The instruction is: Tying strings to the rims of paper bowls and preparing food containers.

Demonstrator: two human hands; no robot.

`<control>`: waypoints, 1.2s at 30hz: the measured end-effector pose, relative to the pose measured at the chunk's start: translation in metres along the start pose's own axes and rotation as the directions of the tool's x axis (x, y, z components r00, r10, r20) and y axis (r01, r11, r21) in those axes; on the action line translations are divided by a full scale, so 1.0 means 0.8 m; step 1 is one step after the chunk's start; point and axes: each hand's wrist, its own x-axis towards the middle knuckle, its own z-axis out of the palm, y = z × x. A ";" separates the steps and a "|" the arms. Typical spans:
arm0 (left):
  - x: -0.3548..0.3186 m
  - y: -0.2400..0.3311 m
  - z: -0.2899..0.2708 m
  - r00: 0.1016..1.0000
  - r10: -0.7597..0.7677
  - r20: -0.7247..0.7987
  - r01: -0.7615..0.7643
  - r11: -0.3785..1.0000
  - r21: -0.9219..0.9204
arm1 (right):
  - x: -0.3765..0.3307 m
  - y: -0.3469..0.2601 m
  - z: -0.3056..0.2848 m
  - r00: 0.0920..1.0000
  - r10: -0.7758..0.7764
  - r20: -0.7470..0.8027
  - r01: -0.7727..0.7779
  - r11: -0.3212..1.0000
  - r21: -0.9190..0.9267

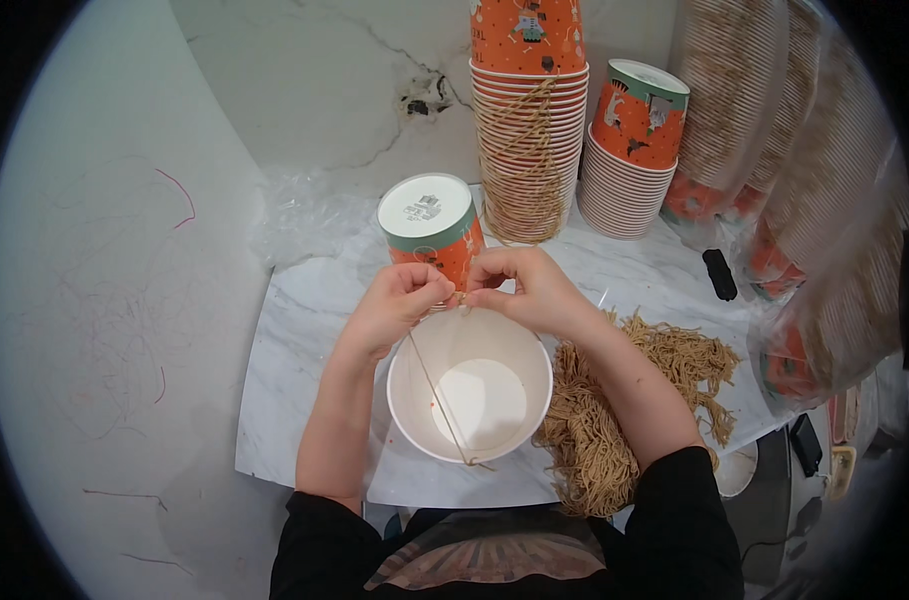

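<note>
A white paper bucket (522,402) stands with its open mouth up in front of me. One strand of tan twine (437,388) crosses that mouth, ending in a small knot at the near rim. At the far rim my left hand (399,302) and my right hand (524,288) are close together, each pinching the twine between thumb and fingertips. What the fingertips grip is partly hidden. Just behind them an orange and green printed bucket (429,222) rests upside down. A tangled heap of cut tan twine (599,440) lies to the right, partly under my right forearm.
Tall stacked buckets (529,150) with twine draped down them stand at the back, beside a shorter stack (629,180). Plastic-wrapped stacks (824,150) crowd the right. A small black object (719,274) lies near them. Clear crumpled plastic (309,220) is at the back left.
</note>
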 end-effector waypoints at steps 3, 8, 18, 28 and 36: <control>0.001 -0.002 0.002 1.000 -0.012 -0.014 0.012 1.000 -0.014 | -0.001 0.002 -0.002 0.999 0.008 0.032 -0.009 1.000 0.004; 0.001 -0.001 -0.001 1.000 -0.017 0.005 0.017 0.999 -0.033 | 0.000 0.001 0.000 1.000 -0.014 0.024 0.014 1.000 -0.001; -0.005 0.003 0.000 0.999 -0.009 0.053 0.004 0.996 0.085 | 0.001 0.003 -0.003 1.000 -0.027 -0.009 0.027 1.000 -0.001; -0.003 0.001 0.000 0.997 0.013 0.076 -0.015 0.999 0.038 | 0.005 0.012 0.007 0.996 0.058 0.063 -0.065 0.990 0.124; -0.005 0.008 0.008 0.999 -0.007 0.043 0.007 1.000 0.012 | 0.005 0.023 0.003 0.999 0.006 0.049 -0.008 1.000 0.026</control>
